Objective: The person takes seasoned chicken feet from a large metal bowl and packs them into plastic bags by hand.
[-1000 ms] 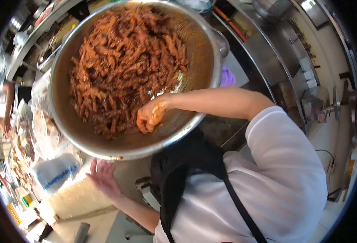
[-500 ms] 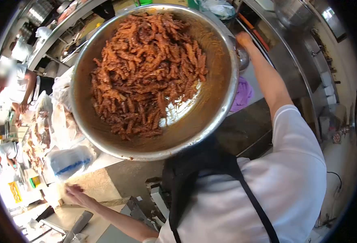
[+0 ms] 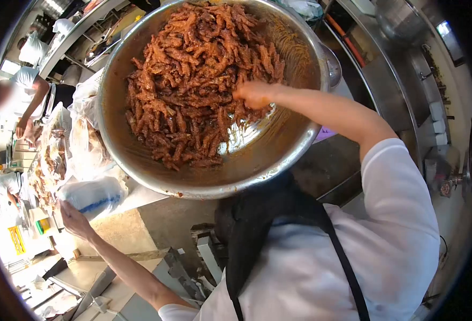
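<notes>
A large steel bowl [image 3: 271, 179] fills the upper middle of the view. Heaped inside it are reddish-brown sauced chicken feet [image 3: 185, 107]. My right hand [image 3: 254, 95] reaches in over the rim from the right, its fingers curled down onto the chicken feet; the fingertips are partly hidden. At lower left, my left hand [image 3: 75, 220] is open, fingers stretched upward beside the near left end of a clear plastic package with a blue stripe [image 3: 92, 197]. Whether it touches the package I cannot tell.
Clear plastic bags [image 3: 86, 134] crowd the bowl's left side. Beyond them a person [image 3: 30, 93] works by a pile of food pieces [image 3: 53, 158], with another person [image 3: 6, 187] farther down. A second steel bowl [image 3: 331, 67] and a purple cloth [image 3: 324, 134] lie right of the large bowl.
My right hand has come from outside the bowl's right rim onto the chicken feet. My left hand has moved up and left to the plastic package. The bowl appears slightly higher in view.
</notes>
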`<state>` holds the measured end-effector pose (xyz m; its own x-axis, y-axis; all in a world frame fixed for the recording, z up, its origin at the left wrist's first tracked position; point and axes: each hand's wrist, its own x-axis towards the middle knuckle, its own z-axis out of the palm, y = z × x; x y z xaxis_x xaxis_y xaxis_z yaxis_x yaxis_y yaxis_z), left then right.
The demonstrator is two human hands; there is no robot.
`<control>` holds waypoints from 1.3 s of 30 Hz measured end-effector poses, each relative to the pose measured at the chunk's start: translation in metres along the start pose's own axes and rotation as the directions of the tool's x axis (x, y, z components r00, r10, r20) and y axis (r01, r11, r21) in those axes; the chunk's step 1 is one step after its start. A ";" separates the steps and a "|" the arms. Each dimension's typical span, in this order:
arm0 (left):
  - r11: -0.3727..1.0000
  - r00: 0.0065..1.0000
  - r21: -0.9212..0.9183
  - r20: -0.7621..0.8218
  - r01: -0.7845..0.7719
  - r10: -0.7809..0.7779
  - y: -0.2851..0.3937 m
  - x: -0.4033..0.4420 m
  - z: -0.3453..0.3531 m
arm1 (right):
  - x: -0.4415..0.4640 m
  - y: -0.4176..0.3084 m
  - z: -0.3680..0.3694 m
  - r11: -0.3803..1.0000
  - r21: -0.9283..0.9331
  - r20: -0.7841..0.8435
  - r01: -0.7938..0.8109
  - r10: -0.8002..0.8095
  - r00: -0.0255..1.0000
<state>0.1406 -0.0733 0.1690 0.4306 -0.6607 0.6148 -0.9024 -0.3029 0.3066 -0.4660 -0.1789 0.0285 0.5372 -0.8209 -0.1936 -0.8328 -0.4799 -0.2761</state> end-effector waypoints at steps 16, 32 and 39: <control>0.563 0.694 -0.677 -0.106 0.474 -0.712 0.046 -0.016 -0.156 | -0.015 -0.010 0.001 0.886 -0.010 0.859 -0.463 0.245 0.450; 0.857 0.826 -0.284 0.507 0.430 -0.246 0.032 -0.146 0.136 | -0.027 0.018 0.011 0.972 -0.225 0.585 -0.068 0.191 0.788; 0.977 0.956 -0.130 0.220 -0.170 0.195 0.117 -0.238 0.066 | -0.013 0.002 0.010 0.459 0.479 0.628 -0.748 0.416 0.658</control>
<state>-0.0687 0.0031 0.0112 0.2317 -0.8419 0.4874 -0.9525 -0.0944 0.2897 -0.4734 -0.1660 0.0206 0.0910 -0.5448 -0.8336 -0.7199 0.5424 -0.4331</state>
